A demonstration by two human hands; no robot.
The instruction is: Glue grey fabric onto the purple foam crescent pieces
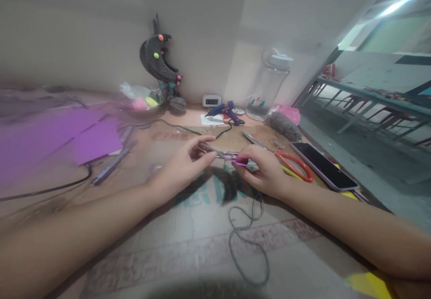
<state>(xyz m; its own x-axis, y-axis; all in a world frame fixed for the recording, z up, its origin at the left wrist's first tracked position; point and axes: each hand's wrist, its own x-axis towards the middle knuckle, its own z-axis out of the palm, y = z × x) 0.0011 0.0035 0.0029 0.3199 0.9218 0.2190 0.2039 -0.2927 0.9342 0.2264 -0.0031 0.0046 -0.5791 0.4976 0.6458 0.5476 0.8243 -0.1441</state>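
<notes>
My left hand (183,164) is closed around a slim silvery metal tool (222,154), whose shape is too blurred to name for certain; its end points toward my other hand. In my right hand (264,171), thumb and fingers pinch a small purple piece of paper (239,163). The two hands are close together above the middle of the board, not touching. A length of grey yarn (267,263) trails in loops on the board below my right hand. Just beyond that hand lie orange-handled scissors (294,164), blades spread toward the back.
Purple sheets (97,139) and a pen (112,166) lie left. Behind stand a bowl (144,108), a dark crescent ornament (156,59), a small clock (211,100), a blue glue gun (227,110) with a cord, and a bottle (271,85). Grey yarn ball (284,126) and phone (325,165) sit right.
</notes>
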